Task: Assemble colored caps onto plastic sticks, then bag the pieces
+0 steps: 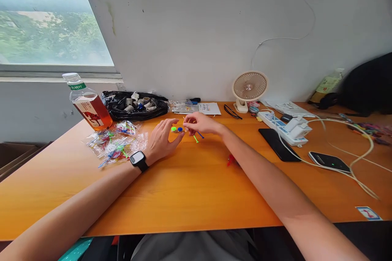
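My left hand, with a watch on its wrist, rests on the table with fingers curved and thumb apart, holding nothing. Just beyond its thumb lie a green round piece and a blue round piece. My right hand is closed in a pinch beside them; a thin pale orange bit shows at its fingertips, too small to name. Below that hand a thin green stick and a thin blue stick lie on the wood. Partly hidden by my right forearm is a red piece.
Clear bags of colourful parts lie left, by a tea bottle. Behind are a black bag of scraps, papers, glasses and a fan. A power strip, cables and a black phone lie right.
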Available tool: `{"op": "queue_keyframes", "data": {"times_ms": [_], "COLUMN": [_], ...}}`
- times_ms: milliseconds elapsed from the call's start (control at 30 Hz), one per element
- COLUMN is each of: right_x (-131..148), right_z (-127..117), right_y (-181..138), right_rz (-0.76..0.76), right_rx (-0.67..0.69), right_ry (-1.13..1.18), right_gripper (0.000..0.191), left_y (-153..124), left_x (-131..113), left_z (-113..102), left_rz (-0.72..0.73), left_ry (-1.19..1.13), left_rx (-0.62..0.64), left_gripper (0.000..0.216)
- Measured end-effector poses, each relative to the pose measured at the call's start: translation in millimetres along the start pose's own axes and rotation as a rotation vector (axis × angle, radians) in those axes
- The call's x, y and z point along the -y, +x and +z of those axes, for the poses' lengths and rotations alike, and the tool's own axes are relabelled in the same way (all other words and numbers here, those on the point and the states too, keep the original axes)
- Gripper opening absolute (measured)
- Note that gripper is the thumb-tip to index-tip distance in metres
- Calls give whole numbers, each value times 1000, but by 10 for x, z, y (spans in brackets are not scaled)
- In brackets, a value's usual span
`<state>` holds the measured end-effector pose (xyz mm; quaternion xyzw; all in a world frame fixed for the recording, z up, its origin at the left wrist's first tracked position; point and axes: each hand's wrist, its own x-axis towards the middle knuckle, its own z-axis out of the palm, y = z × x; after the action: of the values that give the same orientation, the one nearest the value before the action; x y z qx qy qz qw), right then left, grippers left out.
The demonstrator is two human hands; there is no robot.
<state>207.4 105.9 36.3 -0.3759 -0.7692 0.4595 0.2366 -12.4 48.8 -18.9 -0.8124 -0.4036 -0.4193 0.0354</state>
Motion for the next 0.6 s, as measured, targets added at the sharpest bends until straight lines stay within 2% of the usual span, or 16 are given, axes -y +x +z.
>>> {"op": "queue_keyframes", "data": {"times_ms": [67,167,367,600], "right_x": [-29,-76,-119,-135], "right_z": [185,298,274,398], "right_y": [46,65,65,82], "right_rz": [-1,9,-43,-47], "right_rx": [37,68,63,41], "right_ry": [201,349,277,147], "right_gripper": [19,15,17,18], "left_y": [-13,-37,-30,9], "left_x": [5,53,56,-13], "left_z": [-15,-27,-64,-81], "left_rz": [6,6,15,-29], "left_ry": [-6,-30,-132,-205], "left_rx": [45,81,108,163], "left_gripper": [30,14,10,12]}}
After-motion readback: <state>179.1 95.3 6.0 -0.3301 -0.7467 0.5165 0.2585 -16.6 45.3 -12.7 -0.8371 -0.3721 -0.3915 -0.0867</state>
